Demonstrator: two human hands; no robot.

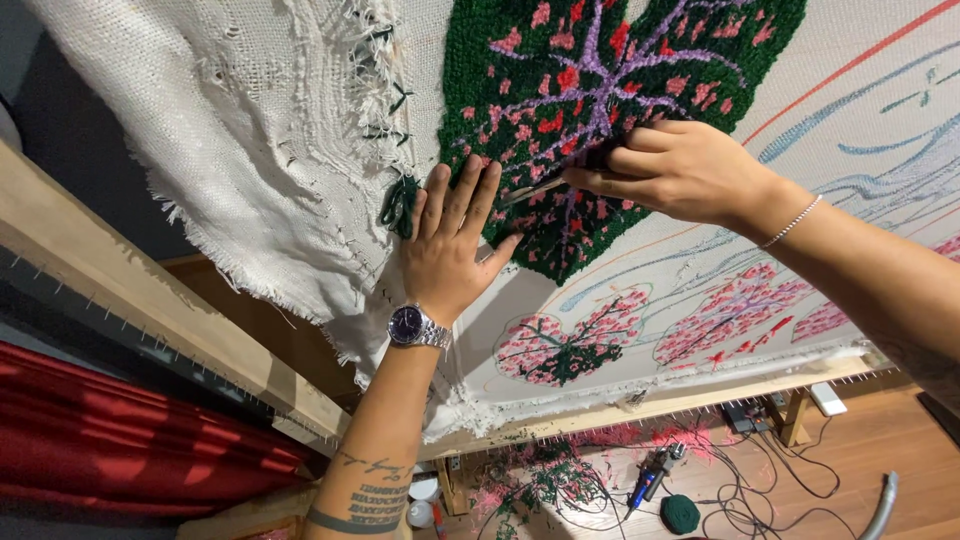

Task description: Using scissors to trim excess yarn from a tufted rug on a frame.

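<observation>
The left hand (pixel 452 240) lies flat and spread on the tufted green leaf (pixel 600 90). The right hand (pixel 675 170) grips scissors (pixel 545 187) just beside it. Yarn scraps (pixel 560 470) litter the floor below both hands.

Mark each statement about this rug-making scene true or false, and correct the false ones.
1. The left hand lies flat with spread fingers on the tufted green leaf. True.
2. The right hand is empty. False: it holds scissors against the leaf.
3. A wristwatch sits on the left wrist. True.
4. The cloth is stretched on a metal frame. False: the frame is wooden.
5. A ball of green yarn lies on the floor. True.
</observation>
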